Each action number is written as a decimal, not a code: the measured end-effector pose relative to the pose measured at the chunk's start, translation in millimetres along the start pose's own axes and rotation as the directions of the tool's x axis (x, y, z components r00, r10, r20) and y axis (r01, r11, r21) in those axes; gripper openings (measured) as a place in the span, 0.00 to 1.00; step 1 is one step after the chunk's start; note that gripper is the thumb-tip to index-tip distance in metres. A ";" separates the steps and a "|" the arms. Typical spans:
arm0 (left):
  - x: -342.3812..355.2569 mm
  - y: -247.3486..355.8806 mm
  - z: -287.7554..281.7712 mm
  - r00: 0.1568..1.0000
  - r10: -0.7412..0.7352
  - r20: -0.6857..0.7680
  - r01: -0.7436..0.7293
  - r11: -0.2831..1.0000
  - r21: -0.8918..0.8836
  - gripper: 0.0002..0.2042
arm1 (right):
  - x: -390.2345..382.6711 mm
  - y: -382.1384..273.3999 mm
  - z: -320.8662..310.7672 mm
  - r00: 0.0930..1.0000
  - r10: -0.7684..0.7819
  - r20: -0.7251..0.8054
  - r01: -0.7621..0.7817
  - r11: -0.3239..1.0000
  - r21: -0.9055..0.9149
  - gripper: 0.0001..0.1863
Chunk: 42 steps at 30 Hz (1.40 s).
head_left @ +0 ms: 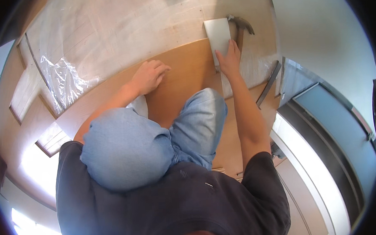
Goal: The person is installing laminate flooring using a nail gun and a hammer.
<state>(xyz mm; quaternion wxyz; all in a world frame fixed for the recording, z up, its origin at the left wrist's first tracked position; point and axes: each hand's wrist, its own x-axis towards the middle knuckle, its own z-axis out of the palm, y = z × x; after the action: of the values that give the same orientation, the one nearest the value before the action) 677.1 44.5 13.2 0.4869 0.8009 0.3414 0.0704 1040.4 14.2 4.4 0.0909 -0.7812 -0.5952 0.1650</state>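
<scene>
My left hand (151, 75) rests on the wooden board (178, 60), its fingers loosely bent and apart, with nothing visible in them. My right hand (231, 60) grips a white rectangular piece (216, 34) along its right side, at the board's right end. Just right of that piece a hammer (242, 26) lies with its metal head showing and part of its handle hidden behind my hand. My bent legs in jeans take up the middle, with the board running beneath them.
A pale floor surface (140, 18) carries crinkled clear plastic (63, 81) at the left. A dark straight bar (267, 85) lies right of my arm. A white wall (319, 34) and a blue-grey framed panel (328, 118) are at the right. Wooden boards with cutouts lie at the left.
</scene>
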 end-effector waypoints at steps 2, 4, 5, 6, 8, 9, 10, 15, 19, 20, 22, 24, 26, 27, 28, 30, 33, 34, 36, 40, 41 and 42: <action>-8.6 4.1 -1.0 0.999 0.037 0.010 -0.038 0.994 0.099 0.14 | -1.5 1.1 10.8 0.999 0.015 -0.047 -0.013 0.999 0.032 0.41; -23.4 6.8 -6.6 0.999 0.028 0.037 -0.033 0.991 0.131 0.15 | -0.5 4.0 15.3 0.991 0.037 -0.125 -0.035 0.999 0.013 0.41; -34.0 8.0 -9.8 0.995 -0.002 0.097 -0.012 0.989 0.145 0.16 | 0.1 7.0 14.2 0.990 0.068 -0.127 -0.066 0.998 0.017 0.41; -46.8 8.3 -14.3 0.994 0.003 0.108 -0.025 0.978 0.209 0.17 | 0.8 11.1 11.3 0.993 0.093 -0.078 -0.096 0.995 -0.032 0.39; -73.6 9.2 -18.5 0.992 -0.057 0.109 0.023 0.957 0.289 0.15 | 5.2 23.0 0.6 0.991 0.121 -0.054 -0.125 0.990 -0.070 0.38; -85.2 8.5 -19.7 0.991 -0.097 0.097 0.059 0.939 0.339 0.14 | 9.4 30.6 -6.1 0.993 0.115 -0.031 -0.114 0.993 0.030 0.36; -99.2 8.0 -19.6 0.990 -0.106 0.098 0.064 0.931 0.359 0.14 | 17.0 39.4 -12.6 0.988 0.148 0.042 -0.152 0.982 0.115 0.34; -145.6 8.5 0.1 0.982 -0.187 -0.026 0.187 0.948 0.258 0.14 | 79.5 79.5 -20.8 0.984 0.164 -0.063 -0.166 0.986 -0.021 0.34; -156.1 10.4 8.7 0.975 -0.218 -0.049 0.224 0.943 0.246 0.14 | 116.0 97.5 -19.9 0.950 0.254 0.184 -0.240 0.966 -0.096 0.37; -157.5 12.1 10.3 0.973 -0.226 -0.052 0.231 0.944 0.236 0.14 | 118.5 102.6 -26.8 0.966 0.218 0.140 -0.209 0.975 -0.071 0.37; -157.1 13.6 12.1 0.969 -0.242 -0.049 0.246 0.943 0.224 0.13 | 114.3 112.7 -48.9 0.953 0.166 0.255 -0.216 0.959 0.182 0.29; -155.8 14.7 15.8 0.968 -0.242 -0.060 0.249 0.945 0.214 0.13 | 99.3 122.6 -76.2 0.877 0.224 0.426 -0.358 0.895 0.267 0.17; -155.9 15.7 21.6 0.965 -0.247 -0.082 0.259 0.944 0.203 0.13 | 79.6 124.9 -93.3 0.843 0.288 0.454 -0.414 0.887 0.206 0.10; -156.3 16.4 25.2 0.965 -0.245 -0.091 0.258 0.946 0.196 0.13 | 69.5 123.7 -97.1 0.833 0.320 0.451 -0.473 0.836 0.280 0.10; -156.5 17.3 29.4 0.966 -0.239 -0.101 0.255 0.947 0.193 0.13 | 58.5 119.8 -95.5 0.797 0.461 0.390 -0.574 0.780 0.251 0.11; -156.0 20.6 37.6 0.967 -0.229 -0.113 0.247 0.950 0.189 0.13 | 41.3 111.8 -86.3 0.817 0.396 0.419 -0.506 0.840 0.195 0.10; -150.2 28.5 48.4 0.968 -0.210 -0.138 0.235 0.952 0.195 0.13 | 31.1 113.6 -74.7 0.862 0.338 0.377 -0.417 0.896 0.152 0.11; -148.1 32.4 51.9 0.968 -0.208 -0.141 0.234 0.952 0.197 0.13 | 31.4 119.7 -72.6 0.876 0.295 0.383 -0.359 0.927 0.109 0.12; -142.5 38.4 58.5 0.970 -0.197 -0.144 0.224 0.953 0.204 0.13 | 37.9 140.5 -74.9 0.906 0.182 0.381 -0.218 0.975 0.052 0.12; -148.7 47.7 69.4 0.972 -0.167 -0.162 0.199 0.959 0.200 0.13 | 50.0 179.5 -72.3 0.912 0.392 0.122 -0.404 0.908 0.109 0.12; -156.4 51.4 71.7 0.969 -0.167 -0.180 0.203 0.958 0.203 0.13 | 51.8 183.0 -69.3 0.937 0.301 0.174 -0.330 0.928 0.171 0.14; -166.6 54.2 72.0 0.958 -0.192 -0.212 0.235 0.950 0.205 0.13 | 49.9 184.6 -65.5 0.950 0.262 0.169 -0.301 0.913 0.277 0.16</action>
<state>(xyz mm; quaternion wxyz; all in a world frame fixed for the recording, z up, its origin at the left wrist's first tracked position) 609.0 -126.5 57.5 0.3619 0.7992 0.4769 0.0533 1242.3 14.9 -4.7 0.1449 -0.8238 -0.4490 0.3143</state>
